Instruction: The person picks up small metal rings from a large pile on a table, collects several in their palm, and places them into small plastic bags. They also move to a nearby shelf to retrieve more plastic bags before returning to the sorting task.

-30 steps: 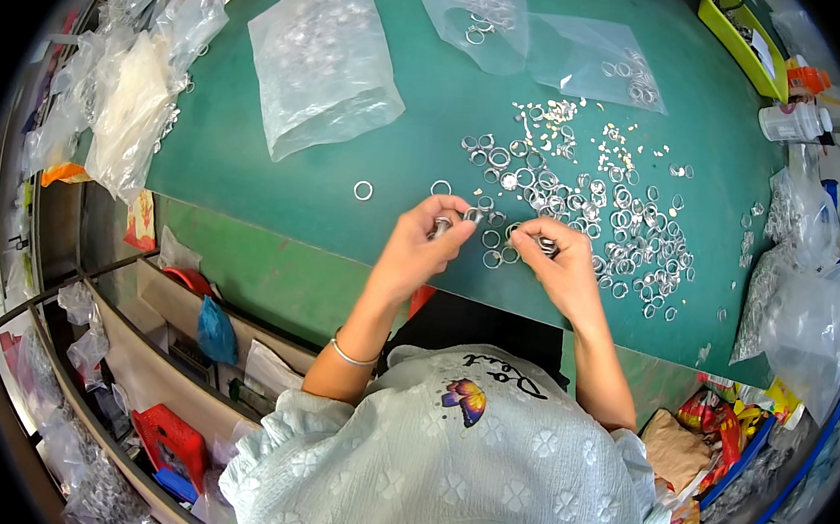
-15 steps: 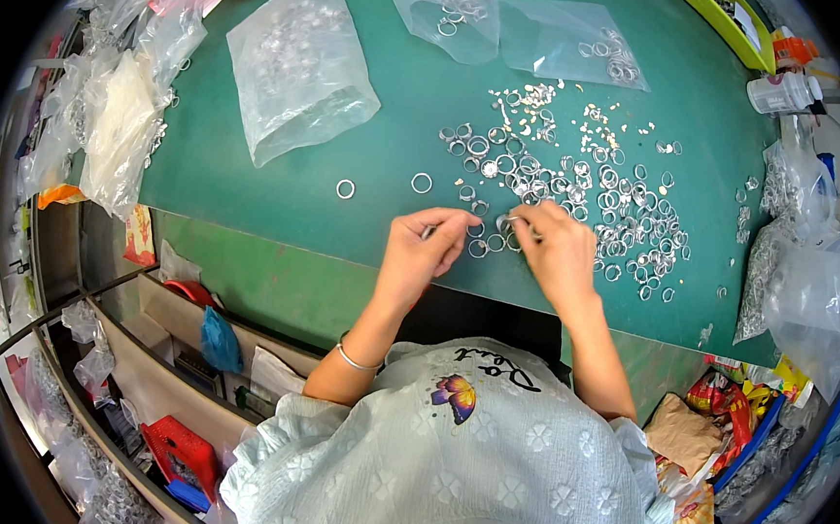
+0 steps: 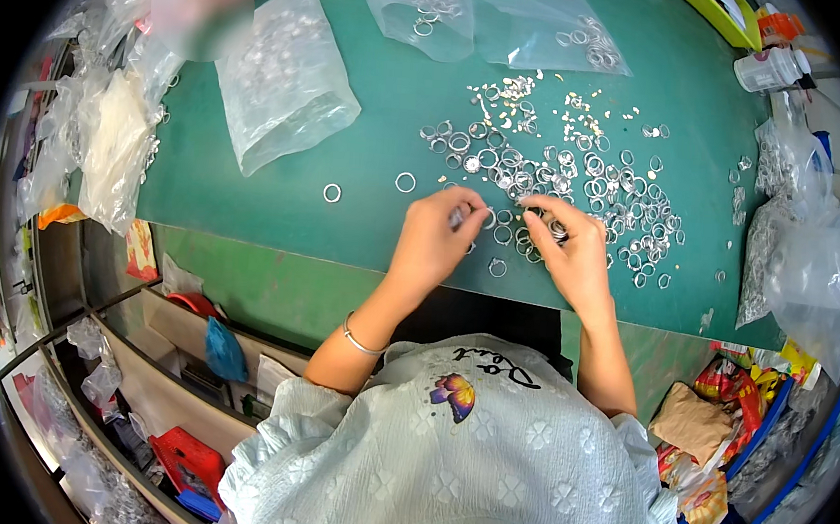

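Note:
A wide spread of silver rings (image 3: 628, 206) lies on the green tabletop in front of me. My left hand (image 3: 432, 232) is over the near left edge of the spread, fingers curled toward the thumb around a blurred silver ring (image 3: 457, 216). My right hand (image 3: 576, 253) is above the near middle of the spread. Its thumb and index fingertips are close together, and several silver rings show inside the curl of its fingers. One ring (image 3: 497, 267) lies near the table's front edge between my hands. Two single rings, one at the left (image 3: 332, 193) and one nearer (image 3: 405, 182), lie apart.
Clear plastic bags, one large (image 3: 291, 87) and others holding rings (image 3: 591, 45), lie at the back. Pale small bits (image 3: 515, 86) are scattered behind the rings. A white bottle (image 3: 770, 69) and a yellow-green tray (image 3: 725, 11) stand at the right. Bulky plastic bags (image 3: 117, 134) crowd the left edge.
My left hand has moved right, closer to the spread and my right hand. My right hand has shifted slightly right over the rings. The whole view has shifted a little.

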Demonstrator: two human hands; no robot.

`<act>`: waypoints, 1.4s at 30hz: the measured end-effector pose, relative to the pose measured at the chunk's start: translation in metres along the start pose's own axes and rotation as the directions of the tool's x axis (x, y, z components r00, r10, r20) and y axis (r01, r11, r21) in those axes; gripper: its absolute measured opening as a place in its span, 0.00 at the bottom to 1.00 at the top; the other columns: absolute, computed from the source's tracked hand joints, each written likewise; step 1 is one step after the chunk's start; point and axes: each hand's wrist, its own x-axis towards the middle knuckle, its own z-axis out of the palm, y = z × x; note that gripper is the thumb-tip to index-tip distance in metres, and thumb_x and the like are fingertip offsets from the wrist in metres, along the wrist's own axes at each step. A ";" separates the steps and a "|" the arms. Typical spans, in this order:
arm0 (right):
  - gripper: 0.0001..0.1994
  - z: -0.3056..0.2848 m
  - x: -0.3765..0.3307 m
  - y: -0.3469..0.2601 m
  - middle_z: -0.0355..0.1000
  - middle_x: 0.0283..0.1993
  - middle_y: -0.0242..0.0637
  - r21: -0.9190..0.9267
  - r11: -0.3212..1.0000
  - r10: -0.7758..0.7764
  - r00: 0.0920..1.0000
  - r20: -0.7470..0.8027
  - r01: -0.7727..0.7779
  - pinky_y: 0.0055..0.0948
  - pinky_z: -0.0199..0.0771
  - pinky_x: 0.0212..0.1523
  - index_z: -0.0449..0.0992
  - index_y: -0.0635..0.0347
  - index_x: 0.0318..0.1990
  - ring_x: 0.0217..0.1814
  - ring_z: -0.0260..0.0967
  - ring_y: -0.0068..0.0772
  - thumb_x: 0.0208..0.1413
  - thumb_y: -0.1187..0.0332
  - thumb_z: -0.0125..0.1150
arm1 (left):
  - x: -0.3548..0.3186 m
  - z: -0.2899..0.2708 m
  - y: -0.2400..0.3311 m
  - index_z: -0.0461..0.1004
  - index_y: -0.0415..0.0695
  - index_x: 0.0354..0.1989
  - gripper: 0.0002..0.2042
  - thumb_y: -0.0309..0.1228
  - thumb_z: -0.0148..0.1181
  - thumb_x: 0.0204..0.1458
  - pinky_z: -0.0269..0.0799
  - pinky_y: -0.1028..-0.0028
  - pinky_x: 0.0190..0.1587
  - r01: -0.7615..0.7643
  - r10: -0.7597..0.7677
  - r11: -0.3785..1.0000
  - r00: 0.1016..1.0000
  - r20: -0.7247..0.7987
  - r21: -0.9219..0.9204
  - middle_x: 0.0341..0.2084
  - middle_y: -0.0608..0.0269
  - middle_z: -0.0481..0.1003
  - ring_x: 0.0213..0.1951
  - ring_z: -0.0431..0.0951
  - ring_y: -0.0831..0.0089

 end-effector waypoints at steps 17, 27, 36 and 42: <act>0.13 0.011 -0.056 0.013 0.70 0.27 0.35 -0.371 0.922 -0.075 0.991 0.110 0.111 0.34 0.68 0.20 0.73 0.52 0.44 0.22 0.70 0.41 0.48 0.69 0.60 | -0.041 0.012 -0.006 0.73 0.35 0.28 0.07 0.28 0.56 0.52 0.58 0.80 0.17 0.046 -0.040 0.941 0.999 0.027 -0.334 0.14 0.66 0.64 0.18 0.64 0.78; 0.11 -0.028 -0.059 0.029 0.69 0.25 0.36 -0.474 0.872 0.087 0.991 -0.105 -0.126 0.38 0.66 0.20 0.76 0.50 0.42 0.21 0.69 0.43 0.50 0.71 0.58 | -0.020 0.051 0.017 0.75 0.45 0.37 0.10 0.26 0.63 0.44 0.65 0.70 0.20 -0.218 0.241 0.897 0.970 -0.014 0.384 0.19 0.61 0.68 0.17 0.69 0.64; 0.07 -0.038 -0.063 0.036 0.74 0.30 0.37 -0.403 0.868 0.134 0.918 -0.374 -0.291 0.35 0.68 0.22 0.74 0.55 0.39 0.22 0.71 0.40 0.52 0.71 0.57 | 0.008 0.069 0.022 0.74 0.46 0.34 0.08 0.31 0.62 0.45 0.68 0.64 0.22 -0.172 0.226 0.783 0.974 -0.016 0.597 0.24 0.61 0.73 0.21 0.74 0.59; 0.07 -0.021 -0.050 0.033 0.70 0.27 0.34 -0.542 0.831 -0.025 0.965 -0.260 -0.124 0.34 0.67 0.18 0.72 0.56 0.33 0.21 0.70 0.38 0.47 0.68 0.62 | 0.012 0.058 0.022 0.71 0.43 0.30 0.04 0.27 0.59 0.47 0.62 0.74 0.17 -0.243 0.250 0.917 0.968 0.019 0.316 0.20 0.65 0.69 0.16 0.67 0.72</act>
